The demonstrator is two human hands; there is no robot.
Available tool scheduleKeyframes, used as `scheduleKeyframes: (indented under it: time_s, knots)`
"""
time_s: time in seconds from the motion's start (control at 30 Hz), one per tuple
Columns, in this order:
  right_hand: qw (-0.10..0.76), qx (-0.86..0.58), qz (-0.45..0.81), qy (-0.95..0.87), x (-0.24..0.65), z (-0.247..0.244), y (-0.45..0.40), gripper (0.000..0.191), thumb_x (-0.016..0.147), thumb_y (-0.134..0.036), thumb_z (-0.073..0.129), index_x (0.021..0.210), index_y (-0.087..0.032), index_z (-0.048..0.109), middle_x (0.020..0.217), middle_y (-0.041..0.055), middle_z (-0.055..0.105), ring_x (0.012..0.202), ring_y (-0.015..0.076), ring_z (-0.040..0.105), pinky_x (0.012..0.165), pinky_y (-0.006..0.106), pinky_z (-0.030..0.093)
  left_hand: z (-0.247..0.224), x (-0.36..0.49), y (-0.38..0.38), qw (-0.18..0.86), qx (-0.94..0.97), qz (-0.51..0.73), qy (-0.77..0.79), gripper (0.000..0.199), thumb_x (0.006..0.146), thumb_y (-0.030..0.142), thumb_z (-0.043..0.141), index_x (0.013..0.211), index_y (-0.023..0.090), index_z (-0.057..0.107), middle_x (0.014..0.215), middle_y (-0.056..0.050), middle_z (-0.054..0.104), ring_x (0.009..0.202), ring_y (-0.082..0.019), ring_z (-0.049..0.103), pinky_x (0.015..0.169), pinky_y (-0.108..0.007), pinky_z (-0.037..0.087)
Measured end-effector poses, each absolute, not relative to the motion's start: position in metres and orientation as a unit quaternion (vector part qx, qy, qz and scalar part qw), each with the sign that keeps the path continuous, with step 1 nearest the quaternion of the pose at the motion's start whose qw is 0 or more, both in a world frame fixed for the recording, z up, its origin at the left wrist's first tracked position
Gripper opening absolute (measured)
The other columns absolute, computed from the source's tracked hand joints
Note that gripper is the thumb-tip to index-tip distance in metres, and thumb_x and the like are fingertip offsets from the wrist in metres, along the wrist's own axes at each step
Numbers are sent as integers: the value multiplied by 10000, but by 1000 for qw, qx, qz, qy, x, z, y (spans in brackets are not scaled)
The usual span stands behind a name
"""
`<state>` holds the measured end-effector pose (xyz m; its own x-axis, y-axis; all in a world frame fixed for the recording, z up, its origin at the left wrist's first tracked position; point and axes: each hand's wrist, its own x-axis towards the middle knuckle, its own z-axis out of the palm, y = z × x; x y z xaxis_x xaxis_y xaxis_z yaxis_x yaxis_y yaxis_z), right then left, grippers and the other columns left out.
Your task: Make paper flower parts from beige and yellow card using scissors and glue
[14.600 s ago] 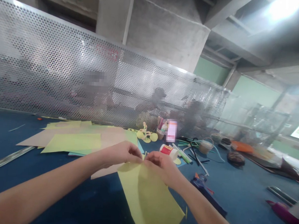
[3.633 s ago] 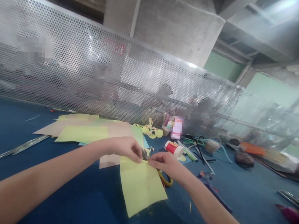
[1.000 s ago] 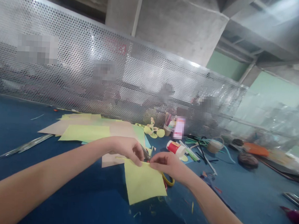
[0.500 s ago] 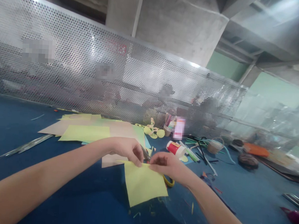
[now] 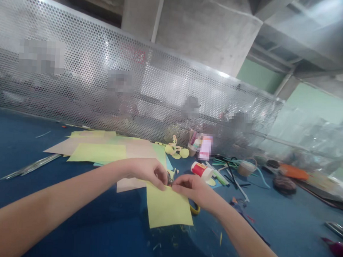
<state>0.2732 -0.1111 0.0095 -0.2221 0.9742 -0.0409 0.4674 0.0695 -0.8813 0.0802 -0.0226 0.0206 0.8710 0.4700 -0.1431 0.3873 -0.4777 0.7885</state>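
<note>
Left fingers (image 5: 157,179) (and right fingers (image 5: 183,189)) pinch yellow paper (image 5: 169,209)

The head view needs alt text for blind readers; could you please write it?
Left hand and right hand pinch the far edge of a yellow sheet over a blue table. Overlapping coloured papers and a red-and-white container lie beyond, before a perforated metal screen.

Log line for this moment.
left hand: pinching yellow sheet by top edge | right hand: pinching same edge | yellow-handled scissors: partly hidden | red-labelled container: beyond right hand
</note>
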Motion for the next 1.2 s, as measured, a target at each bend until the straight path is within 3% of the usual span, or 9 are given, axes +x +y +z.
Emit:
scheduleKeyframes:
  time_s: [0.33, 0.83, 1.2]
  knots:
    - [316, -545, 405, -662, 273, 6, -110, 267, 682, -413, 663, 731, -152, 630, 639, -13, 566, 592, 109, 486, 546, 224, 364, 21, 75, -15, 434, 864, 22, 253, 375, 651, 501, 644, 874, 202, 685, 808, -25, 645, 703, -159, 536, 630, -245, 380]
    - [308, -541, 335, -708, 276, 1, -106, 225, 707, -383, 637, 740, -161, 629, 639, -2, 573, 580, 120, 497, 531, 230, 378, 17, 76, -15, 461, 853, 45, 241, 320, 653, 428, 669, 885, 207, 674, 894, -35, 635, 808, -180, 548, 678, -259, 388]
    - [314, -540, 298, -722, 275, -5, -108, 162, 713, -334, 636, 758, -178, 624, 675, -1, 574, 613, 125, 508, 548, 231, 398, 12, 74, -7, 481, 843, 4, 239, 387, 634, 486, 667, 876, 185, 698, 735, -40, 651, 629, -147, 535, 588, -247, 358]
